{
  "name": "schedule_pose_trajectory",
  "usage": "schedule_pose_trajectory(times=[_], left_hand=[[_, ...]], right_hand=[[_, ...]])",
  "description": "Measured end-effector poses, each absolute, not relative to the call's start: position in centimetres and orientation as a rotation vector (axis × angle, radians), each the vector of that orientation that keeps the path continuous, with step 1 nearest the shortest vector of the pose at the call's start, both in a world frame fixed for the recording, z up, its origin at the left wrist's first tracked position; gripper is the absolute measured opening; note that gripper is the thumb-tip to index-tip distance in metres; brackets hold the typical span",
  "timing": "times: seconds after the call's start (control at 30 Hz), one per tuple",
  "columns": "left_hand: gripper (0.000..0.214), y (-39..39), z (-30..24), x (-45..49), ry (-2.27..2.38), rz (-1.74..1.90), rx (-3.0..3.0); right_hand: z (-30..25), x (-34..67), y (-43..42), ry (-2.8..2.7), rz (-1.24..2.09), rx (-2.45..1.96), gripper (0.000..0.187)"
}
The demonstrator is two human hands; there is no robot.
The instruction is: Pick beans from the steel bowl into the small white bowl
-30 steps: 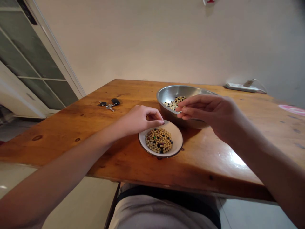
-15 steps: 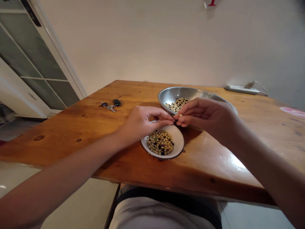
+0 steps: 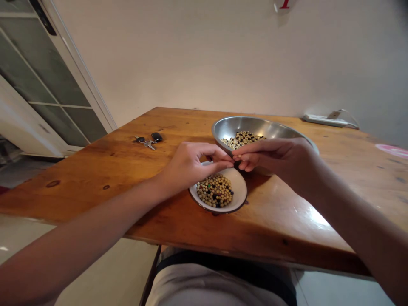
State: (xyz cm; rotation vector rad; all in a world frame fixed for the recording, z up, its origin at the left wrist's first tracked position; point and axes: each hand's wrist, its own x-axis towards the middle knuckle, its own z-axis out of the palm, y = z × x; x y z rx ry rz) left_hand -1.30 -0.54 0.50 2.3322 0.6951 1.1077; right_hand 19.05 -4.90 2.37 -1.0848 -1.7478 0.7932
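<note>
Above the far rim of a small white bowl (image 3: 239, 189), my two hands meet at the fingertips. My left hand (image 3: 194, 163) is closed in a pinch of thumb and index finger; what lies in it is too small to make out. A pale round bead (image 3: 240, 156) shows between the fingertips of my right hand (image 3: 280, 159), which is pinched around it. Round beads (image 3: 215, 191), mostly tan with some dark ones and a green one, fill the white bowl's bottom. Behind it stands a wide steel bowl (image 3: 272, 126), partly covered by my right hand, with more tan and black beads (image 3: 244, 137).
On the wooden table (image 3: 143, 170), a bunch of keys (image 3: 149, 143) with black fobs lies to the left. A white power strip (image 3: 325, 120) with a plug and cord sits at the back right, by the wall. The table's near edge runs just before my lap.
The index finger of my right hand has straightened and come down over the bead, closing the pinch. My left hand has stayed almost still.
</note>
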Motion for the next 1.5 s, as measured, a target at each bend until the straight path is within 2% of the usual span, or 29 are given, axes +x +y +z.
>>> schedule_pose_trajectory(times=[0.57, 0.83, 1.5], left_hand=[[0.016, -1.1, 0.7, -1.2, 0.694, 1.134, 2.361], [0.012, -1.3, 0.8, -1.2, 0.661, 1.146, 2.382], [0.005, -1.7, 1.0, -1.3, 0.610, 1.234, 2.511]], right_hand=[[2.9, 19.0, -4.8, -1.729, 1.095, -1.016, 0.011], [2.3, 19.2, -4.8, -1.669, 1.208, -1.026, 0.017], [2.8, 19.3, -5.1, -1.606, 1.316, -1.033, 0.019]])
